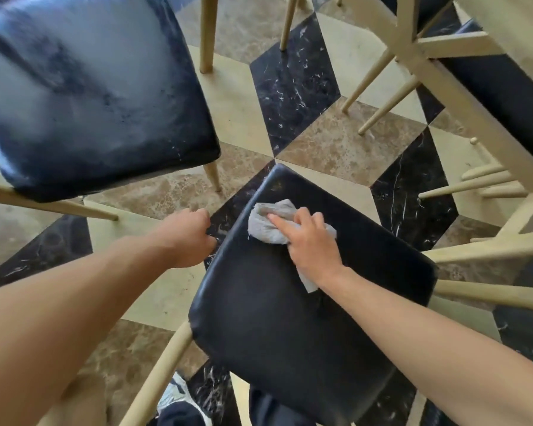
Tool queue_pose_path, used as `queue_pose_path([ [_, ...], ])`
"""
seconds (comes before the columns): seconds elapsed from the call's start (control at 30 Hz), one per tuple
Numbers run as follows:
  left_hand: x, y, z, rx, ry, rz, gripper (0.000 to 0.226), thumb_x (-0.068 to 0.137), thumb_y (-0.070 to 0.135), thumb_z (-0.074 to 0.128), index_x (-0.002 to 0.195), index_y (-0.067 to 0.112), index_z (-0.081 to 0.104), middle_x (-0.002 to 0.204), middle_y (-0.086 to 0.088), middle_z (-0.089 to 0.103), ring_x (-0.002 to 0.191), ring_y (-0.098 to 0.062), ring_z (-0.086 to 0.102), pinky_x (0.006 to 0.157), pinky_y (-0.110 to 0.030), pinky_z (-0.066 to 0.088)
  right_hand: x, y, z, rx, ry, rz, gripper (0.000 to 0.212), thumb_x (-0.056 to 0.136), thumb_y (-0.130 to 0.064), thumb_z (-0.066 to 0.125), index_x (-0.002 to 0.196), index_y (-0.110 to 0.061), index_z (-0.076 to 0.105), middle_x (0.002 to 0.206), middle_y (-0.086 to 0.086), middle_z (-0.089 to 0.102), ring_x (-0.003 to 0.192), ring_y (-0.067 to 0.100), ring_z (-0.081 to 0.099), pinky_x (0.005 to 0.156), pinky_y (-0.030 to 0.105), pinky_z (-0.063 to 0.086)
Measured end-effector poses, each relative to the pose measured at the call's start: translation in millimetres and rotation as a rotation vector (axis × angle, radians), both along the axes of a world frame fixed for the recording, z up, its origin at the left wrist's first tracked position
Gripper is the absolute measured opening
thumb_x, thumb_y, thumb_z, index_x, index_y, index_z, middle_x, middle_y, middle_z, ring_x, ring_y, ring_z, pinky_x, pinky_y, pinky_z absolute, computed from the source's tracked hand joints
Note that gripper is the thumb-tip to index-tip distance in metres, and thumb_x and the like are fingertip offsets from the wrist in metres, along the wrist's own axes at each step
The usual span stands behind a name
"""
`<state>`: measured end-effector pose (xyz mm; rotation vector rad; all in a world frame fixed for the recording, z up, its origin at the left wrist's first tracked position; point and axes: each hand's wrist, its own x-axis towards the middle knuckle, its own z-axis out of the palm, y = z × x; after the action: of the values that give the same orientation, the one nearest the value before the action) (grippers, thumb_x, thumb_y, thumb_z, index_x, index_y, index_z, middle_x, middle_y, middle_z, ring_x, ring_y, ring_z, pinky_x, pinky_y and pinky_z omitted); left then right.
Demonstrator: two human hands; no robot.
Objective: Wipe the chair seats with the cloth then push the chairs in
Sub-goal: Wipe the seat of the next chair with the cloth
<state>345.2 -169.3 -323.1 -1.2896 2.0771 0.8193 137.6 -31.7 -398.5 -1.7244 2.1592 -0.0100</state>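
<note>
I'm looking straight down at the near seat [290,318], black and padded, tilted across the lower middle of my view. My right hand [308,241] is flat on the cloth [277,221], fingers spread and released, index finger stretched forward, pinning the grey rag onto the seat's far half. The cloth is bunched, most of it poking out ahead of the fingers, a small tail showing behind the wrist. My left hand [191,238] is at the seat's left edge, fingers curled tight in a clench; I cannot tell whether it truly grips the edge or just rests against it. The second seat [90,96] sits up left, well apart, its black surface streaked with a pale sheen. Pale wooden legs [208,32] fan out over the chequered floor [345,149]. The table frame [443,84] crosses the upper right.
</note>
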Motion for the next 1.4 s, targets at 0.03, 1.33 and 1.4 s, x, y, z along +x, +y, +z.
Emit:
queue_pose_path([
  [0.03,1,-1,0,0.006,0.001,-0.010,0.035,0.094,0.028,0.053,0.126,0.012,0.053,0.121,-0.013,0.060,0.104,-0.030,0.058,0.089,-0.039,0.050,-5,-14,-3,-0.012,0.023,-0.069,0.061,0.098,-0.007,0.046,0.148,-0.044,0.045,0.115,0.008,0.048,0.093,0.029,0.040,0.066,0.040,0.046],
  [1.33,83,5,75,0.357,0.255,0.388,0.019,0.098,0.034,0.057,0.106,0.021,0.070,0.096,0.000,0.074,0.089,-0.017,0.071,0.077,-0.037,0.060,100,81,22,0.313,-0.186,0.619,0.039,0.094,-0.018,0.057,0.116,-0.048,0.069,0.124,-0.003,0.046,0.110,0.028,0.039,0.093,0.047,0.035],
  [1.4,59,5,85,0.363,0.209,0.276,0.019,0.098,0.035,0.056,0.107,0.023,0.068,0.097,0.001,0.073,0.091,-0.016,0.069,0.080,-0.039,0.060,93,65,24,0.220,-0.147,0.593,0.029,0.098,-0.026,0.058,0.113,-0.048,0.071,0.120,-0.002,0.047,0.110,0.028,0.042,0.091,0.045,0.036],
])
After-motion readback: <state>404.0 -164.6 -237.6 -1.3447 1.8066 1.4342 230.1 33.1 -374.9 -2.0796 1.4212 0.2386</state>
